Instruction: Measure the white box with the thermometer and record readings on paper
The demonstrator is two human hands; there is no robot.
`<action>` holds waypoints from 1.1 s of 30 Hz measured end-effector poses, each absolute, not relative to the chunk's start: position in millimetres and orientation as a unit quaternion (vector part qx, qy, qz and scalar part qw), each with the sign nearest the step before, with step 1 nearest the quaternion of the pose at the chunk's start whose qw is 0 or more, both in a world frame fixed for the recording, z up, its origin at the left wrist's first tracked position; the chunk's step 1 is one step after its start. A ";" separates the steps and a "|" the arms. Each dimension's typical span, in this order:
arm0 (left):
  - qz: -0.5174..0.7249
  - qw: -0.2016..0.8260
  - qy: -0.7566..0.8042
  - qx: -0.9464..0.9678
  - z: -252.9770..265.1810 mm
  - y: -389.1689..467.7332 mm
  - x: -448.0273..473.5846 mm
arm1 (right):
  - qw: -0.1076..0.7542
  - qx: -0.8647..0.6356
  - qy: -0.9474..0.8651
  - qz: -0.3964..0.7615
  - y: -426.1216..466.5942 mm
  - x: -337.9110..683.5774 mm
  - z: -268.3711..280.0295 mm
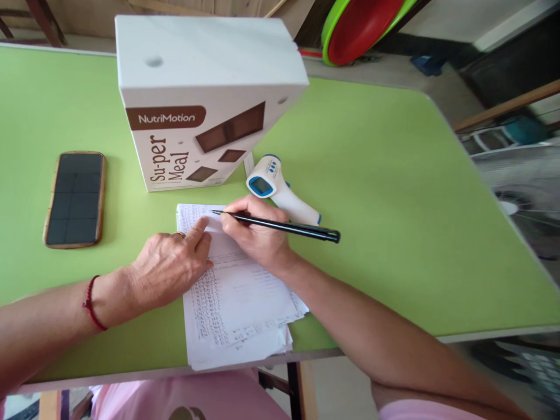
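My right hand is closed around a black pen, whose tip points left at the upper part of a handwritten sheet of paper. My left hand rests on the left side of that sheet. Its index finger is stretched out toward the pen tip, while the other fingers bend loosely with nothing in them. Several sheets lie stacked underneath, their lower edges ragged. Just beyond my right hand lies a white and blue infrared thermometer, partly covered by the hand.
A white NutriMotion box stands upright behind the papers. To the left, a phone in a brown case lies on the green table. Red and green basins lean beyond the far edge. A fan stands off to the right.
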State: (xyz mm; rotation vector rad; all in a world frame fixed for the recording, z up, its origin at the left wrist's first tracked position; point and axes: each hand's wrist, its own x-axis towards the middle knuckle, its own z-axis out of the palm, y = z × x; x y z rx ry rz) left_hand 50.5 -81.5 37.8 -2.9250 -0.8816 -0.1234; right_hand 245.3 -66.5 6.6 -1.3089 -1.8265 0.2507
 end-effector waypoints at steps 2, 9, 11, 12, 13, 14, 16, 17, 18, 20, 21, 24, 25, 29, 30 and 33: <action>-0.039 0.045 -0.288 -0.956 37.7 -81.7 50.1 | 0.424 -0.522 -0.733 0.106 -66.5 245.3 6.6; -0.037 0.049 -0.289 -0.955 38.0 -81.5 50.1 | 0.430 -0.514 -0.734 0.113 -65.9 244.2 5.8; -0.035 0.049 -0.287 -0.956 38.0 -81.5 49.8 | 0.426 -0.518 -0.733 0.111 -66.0 243.7 5.7; -0.034 0.047 -0.287 -0.956 38.0 -81.5 49.6 | 0.427 -0.517 -0.733 0.111 -66.0 243.5 5.7; -0.036 0.046 -0.288 -0.956 37.9 -81.5 49.3 | 0.429 -0.514 -0.734 0.110 -66.1 243.4 5.6; -0.038 0.046 -0.289 -0.956 37.8 -81.5 49.1 | 0.432 -0.511 -0.735 0.110 -66.1 243.4 5.6; -0.038 0.045 -0.290 -0.955 37.7 -81.6 48.7 | 0.432 -0.510 -0.736 0.110 -66.2 243.6 5.6; -0.037 0.044 -0.289 -0.955 37.6 -81.6 48.6 | 0.429 -0.512 -0.736 0.111 -66.3 243.8 5.6; -0.036 0.043 -0.290 -0.955 37.6 -81.6 48.6 | 0.424 -0.515 -0.736 0.113 -66.4 244.1 5.6; -0.035 0.039 -0.289 -0.956 37.8 -81.4 48.8 | 0.417 -0.520 -0.736 0.115 -66.5 244.4 5.6; -0.034 0.037 -0.289 -0.956 37.9 -81.3 48.9 | 0.416 -0.521 -0.736 0.116 -66.6 244.5 5.6; -0.028 0.038 -0.289 -0.956 38.3 -81.1 49.4 | 0.422 -0.519 -0.735 0.114 -66.5 244.4 5.8; -0.025 0.039 -0.289 -0.956 38.2 -81.3 49.6 | 0.426 -0.517 -0.734 0.113 -66.4 244.3 5.9; -0.033 0.039 -0.291 -0.955 37.3 -82.0 49.5 | 0.444 -0.512 -0.727 0.107 -67.0 244.8 7.1; -0.036 0.038 -0.291 -0.955 37.2 -81.8 49.0 | 0.446 -0.512 -0.727 0.103 -67.2 245.3 7.7; -0.061 0.015 -0.291 -0.955 38.3 -78.1 46.0 | 0.449 -0.491 -0.743 0.068 -67.3 248.9 10.2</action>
